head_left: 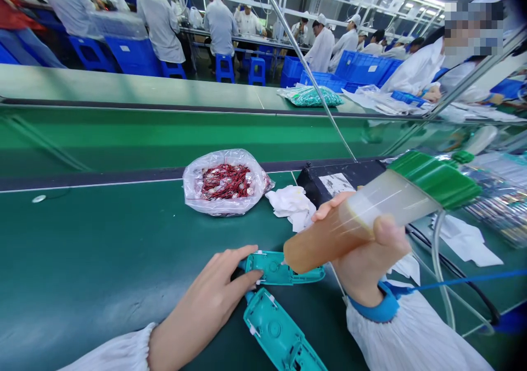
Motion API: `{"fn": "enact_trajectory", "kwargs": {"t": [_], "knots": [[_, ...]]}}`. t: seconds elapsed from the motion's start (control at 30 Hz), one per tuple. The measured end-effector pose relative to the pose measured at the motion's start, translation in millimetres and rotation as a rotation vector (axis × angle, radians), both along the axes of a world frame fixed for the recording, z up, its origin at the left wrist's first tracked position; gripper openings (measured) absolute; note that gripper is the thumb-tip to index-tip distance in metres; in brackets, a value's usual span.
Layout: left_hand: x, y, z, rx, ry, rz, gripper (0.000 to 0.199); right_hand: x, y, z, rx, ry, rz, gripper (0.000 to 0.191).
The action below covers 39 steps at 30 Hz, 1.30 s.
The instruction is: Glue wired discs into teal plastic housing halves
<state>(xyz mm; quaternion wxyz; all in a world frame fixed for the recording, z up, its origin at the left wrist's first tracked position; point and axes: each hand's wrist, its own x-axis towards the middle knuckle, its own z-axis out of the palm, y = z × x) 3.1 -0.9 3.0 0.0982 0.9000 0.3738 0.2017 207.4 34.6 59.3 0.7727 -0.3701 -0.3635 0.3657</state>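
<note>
My left hand [209,291] pinches the left end of a teal plastic housing half [269,268] between thumb and fingers; it lies open side up on the bench. My right hand [370,256] is wrapped around a large dispensing syringe [354,223] with amber contents and a green cap. The syringe is tilted, its tip down over the housing's middle. The contact point is too small to make out. A second teal housing half [284,332], also open side up, rests just below the first. My right wrist wears a blue strap [374,305] with a blue cord.
A clear bag [224,181] of red-wired discs stands behind my hands, beside crumpled white tissue [292,203]. A black box [325,176] sits behind the syringe. Hoses and cables [442,266] run at right near bundled parts [502,195]. A metal rod [304,63] slants overhead. Co-workers sit beyond.
</note>
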Motion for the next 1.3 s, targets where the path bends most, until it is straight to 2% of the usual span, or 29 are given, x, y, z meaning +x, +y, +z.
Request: {"fn": "enact_trajectory", "kwargs": {"t": [0.13, 0.23, 0.3, 0.37, 0.47, 0.57, 0.73, 0.97, 1.3], "knots": [[0, -2, -6.3, -0.023, -0.036, 0.058, 0.032, 9, 1, 0.3, -0.035, -0.023, 0.006, 0.024], [-2, -6, 0.5, -0.051, -0.117, 0.101, 0.038, 23, 3, 3.0, -0.062, 0.025, -0.010, 0.033], [-5, -9, 11.5, -0.094, -0.168, 0.029, 0.044, 30, 4, 4.9, -0.095, 0.103, -0.040, 0.034], [-7, -11, 22.8, -0.161, -0.171, -0.103, 0.047, 34, 5, 6.0, -0.119, 0.147, -0.029, 0.033], [-9, -10, 31.0, -0.226, -0.062, -0.251, 0.041, 32, 2, 6.6, -0.117, 0.076, 0.100, 0.033], [-6, -7, 26.9, -0.199, 0.001, -0.264, 0.025, 22, -3, 6.5, -0.119, -0.004, 0.239, 0.035], [-4, -8, 13.8, -0.142, -0.009, -0.196, 0.020, 2, -12, 3.2, -0.170, -0.043, 0.359, 0.038], [-6, -10, 8.5, -0.197, -0.052, -0.136, 0.023, -6, -13, -3.2, -0.161, -0.095, 0.340, 0.034], [-6, -10, 5.7, -0.194, -0.046, -0.148, 0.022, -6, -12, -9.3, -0.120, -0.138, 0.349, 0.032]]}}
